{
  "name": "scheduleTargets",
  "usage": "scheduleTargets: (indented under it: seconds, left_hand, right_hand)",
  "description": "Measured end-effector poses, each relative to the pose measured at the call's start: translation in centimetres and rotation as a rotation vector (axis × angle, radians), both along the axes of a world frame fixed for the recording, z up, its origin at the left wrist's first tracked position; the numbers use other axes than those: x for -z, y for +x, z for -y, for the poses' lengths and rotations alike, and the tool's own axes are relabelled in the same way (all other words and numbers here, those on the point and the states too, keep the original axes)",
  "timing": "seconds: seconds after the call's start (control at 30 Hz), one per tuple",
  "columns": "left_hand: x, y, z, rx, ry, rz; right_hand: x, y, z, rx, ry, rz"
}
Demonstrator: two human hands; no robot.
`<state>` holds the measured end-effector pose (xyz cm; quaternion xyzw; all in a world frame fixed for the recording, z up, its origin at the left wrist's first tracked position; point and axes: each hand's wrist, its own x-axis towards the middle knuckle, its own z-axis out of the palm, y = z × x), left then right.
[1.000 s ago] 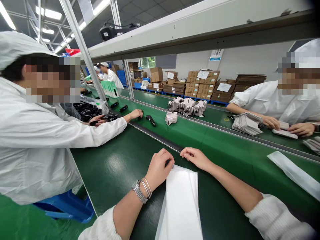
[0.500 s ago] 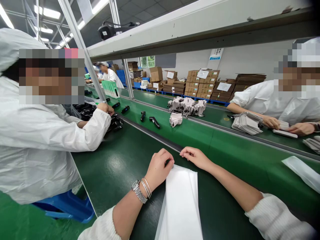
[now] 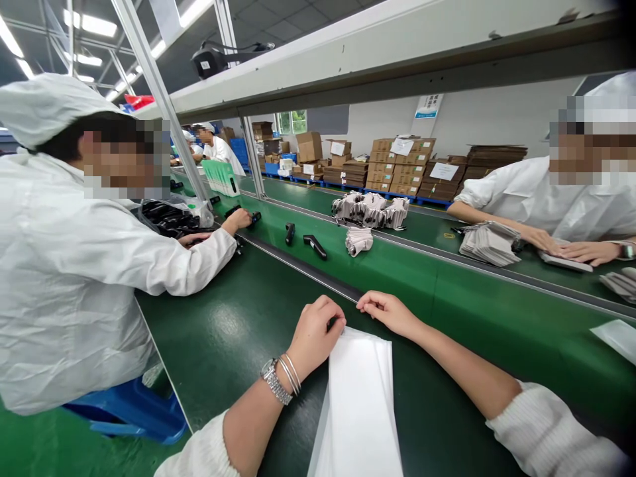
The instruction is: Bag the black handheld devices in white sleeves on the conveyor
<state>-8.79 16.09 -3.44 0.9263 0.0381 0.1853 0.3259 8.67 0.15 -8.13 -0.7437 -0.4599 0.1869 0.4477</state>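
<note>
A stack of long white sleeves or bags (image 3: 362, 404), thin and slightly fanned, lies on the dark green table in front of me. My left hand (image 3: 318, 331) rests at the stack's far left corner, fingers curled in and thumb tip against the fingertips; no object shows in it. A watch and several bangles are on that wrist. Beyond the stack, my right hand (image 3: 385, 313) lies by the belt's near rail (image 3: 342, 286) with its fingers loosely closed and nothing visible in them. The two hands are a little apart.
The green belt (image 3: 412, 285) carries black handheld devices (image 3: 315, 246), a grey bundle (image 3: 358, 240) and a white sleeve (image 3: 616, 338). A co-worker (image 3: 99, 252) sits at left beside a bag of black parts (image 3: 171, 218). Another (image 3: 556, 192) handles grey pieces opposite. A beam (image 3: 318, 73) spans overhead.
The devices, grey bundle and white sleeve have moved right along the belt. The left co-worker's hand has reached over to a device on the belt. My hands and the stack have stayed still.
</note>
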Motion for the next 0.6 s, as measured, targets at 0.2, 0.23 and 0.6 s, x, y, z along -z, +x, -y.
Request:
scheduleTargets:
  seconds: [0.2,0.23,0.6]
  left_hand:
    - [-0.1,-0.2,-0.3,0.003,-0.015,-0.073]
    - [-0.1,-0.3,-0.4,0.01,-0.02,-0.111]
    - [0.3,-0.1,-1.0,0.141,-0.045,-0.246]
  right_hand:
    - [-0.2,-0.3,0.0,0.003,-0.003,-0.009]
    - [-0.2,-0.3,0.0,0.006,-0.006,-0.01]
    - [0.2,-0.1,0.0,0.018,-0.008,-0.003]
